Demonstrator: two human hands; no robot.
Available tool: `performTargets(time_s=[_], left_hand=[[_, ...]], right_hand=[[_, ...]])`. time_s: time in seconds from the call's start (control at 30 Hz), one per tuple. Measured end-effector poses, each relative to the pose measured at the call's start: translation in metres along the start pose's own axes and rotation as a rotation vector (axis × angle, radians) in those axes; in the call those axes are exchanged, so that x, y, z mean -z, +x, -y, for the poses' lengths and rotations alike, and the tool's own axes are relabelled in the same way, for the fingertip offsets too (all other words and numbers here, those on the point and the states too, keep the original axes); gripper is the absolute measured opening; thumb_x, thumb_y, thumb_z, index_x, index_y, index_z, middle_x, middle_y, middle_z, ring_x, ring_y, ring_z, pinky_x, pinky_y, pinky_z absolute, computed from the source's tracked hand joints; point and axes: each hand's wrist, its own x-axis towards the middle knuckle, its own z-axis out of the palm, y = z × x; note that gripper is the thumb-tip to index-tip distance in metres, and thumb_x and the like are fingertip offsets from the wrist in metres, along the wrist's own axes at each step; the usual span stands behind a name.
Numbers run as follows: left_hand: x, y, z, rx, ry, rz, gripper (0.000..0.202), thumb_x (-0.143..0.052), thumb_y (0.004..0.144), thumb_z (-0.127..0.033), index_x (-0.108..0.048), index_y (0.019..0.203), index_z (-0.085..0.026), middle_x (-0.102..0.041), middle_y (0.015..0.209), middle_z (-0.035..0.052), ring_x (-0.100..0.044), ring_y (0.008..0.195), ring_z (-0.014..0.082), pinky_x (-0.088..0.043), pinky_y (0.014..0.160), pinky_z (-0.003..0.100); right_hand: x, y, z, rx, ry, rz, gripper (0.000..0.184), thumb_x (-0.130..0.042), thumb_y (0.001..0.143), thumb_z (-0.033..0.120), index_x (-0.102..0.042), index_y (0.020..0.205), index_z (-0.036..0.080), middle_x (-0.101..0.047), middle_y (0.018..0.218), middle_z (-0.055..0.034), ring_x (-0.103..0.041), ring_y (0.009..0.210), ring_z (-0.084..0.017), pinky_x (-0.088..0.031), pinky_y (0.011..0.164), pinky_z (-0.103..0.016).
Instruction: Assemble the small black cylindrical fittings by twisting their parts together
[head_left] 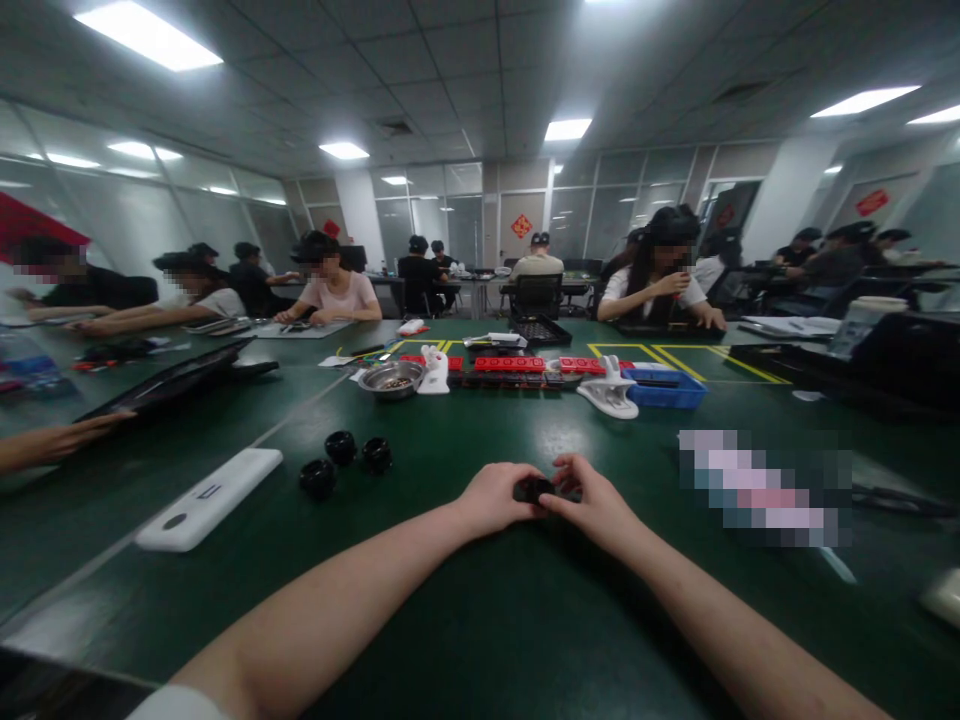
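In the middle of the green table, my left hand is closed around a small black round part, much of it hidden by the fingers. My right hand meets it from the other side, thumb against the part and fingers curled over. Left of my hands stand three glossy black round parts, hollow and cup-like: one at the back, one in front and one on the right. Whether the held part is the same kind I cannot tell.
A metal bowl of small pieces, red strips, white stands and a blue bin line the table's far side. A long white device lies left. Another person's hand holds a black panel. Co-workers sit beyond.
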Motion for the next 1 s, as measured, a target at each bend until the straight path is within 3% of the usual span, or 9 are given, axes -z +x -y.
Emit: performTargets(time_s=[0.23, 0.53, 0.63, 0.77, 1.0], left_hand=[[0.026, -0.030, 0.020, 0.221, -0.003, -0.050, 0.038, -0.069, 0.063, -0.040, -0.063, 0.096, -0.022, -0.064, 0.086, 0.0013, -0.058, 0.076, 0.0191, -0.043, 0.065, 0.025], [0.075, -0.128, 0.054, 0.579, 0.088, -0.275, 0.049, -0.064, 0.063, -0.047, -0.061, 0.101, -0.016, -0.057, 0.066, 0.0000, -0.055, 0.060, 0.0182, -0.037, 0.053, 0.024], [0.085, -0.150, 0.060, 0.681, 0.145, -0.367, 0.045, -0.062, 0.065, -0.048, -0.061, 0.098, -0.018, -0.060, 0.064, 0.0002, -0.057, 0.059, 0.0194, -0.036, 0.053, 0.024], [0.090, -0.157, 0.066, 0.745, 0.224, -0.480, 0.045, -0.062, 0.066, -0.049, -0.062, 0.100, -0.020, -0.065, 0.073, 0.0032, -0.060, 0.068, 0.0229, -0.038, 0.057, 0.026], [0.089, -0.147, 0.072, 0.718, 0.257, -0.629, 0.045, -0.067, 0.064, -0.046, -0.062, 0.100, -0.020, -0.064, 0.099, 0.0101, -0.056, 0.096, 0.0321, -0.041, 0.078, 0.034]], right_hand=[[0.000, 0.004, -0.010, -0.031, -0.024, -0.027, 0.038, -0.047, 0.079, 0.041, -0.045, 0.109, 0.017, -0.059, 0.087, -0.0062, -0.059, 0.079, -0.020, -0.047, 0.072, -0.034], [-0.005, 0.001, -0.003, -0.014, -0.084, 0.009, 0.038, -0.049, 0.078, 0.035, -0.047, 0.110, 0.016, -0.061, 0.087, -0.0066, -0.060, 0.075, -0.019, -0.047, 0.070, -0.032], [-0.006, 0.000, 0.001, -0.009, -0.107, 0.020, 0.034, -0.050, 0.077, 0.034, -0.051, 0.106, 0.016, -0.062, 0.086, -0.0067, -0.060, 0.075, -0.019, -0.047, 0.070, -0.031], [-0.005, -0.002, 0.006, -0.003, -0.146, 0.039, 0.025, -0.052, 0.076, 0.032, -0.058, 0.095, 0.017, -0.063, 0.083, -0.0063, -0.060, 0.075, -0.020, -0.047, 0.069, -0.031], [-0.002, -0.004, 0.013, 0.004, -0.172, 0.062, 0.020, -0.054, 0.075, 0.029, -0.063, 0.088, 0.017, -0.065, 0.078, -0.0070, -0.061, 0.075, -0.023, -0.047, 0.068, -0.034]])
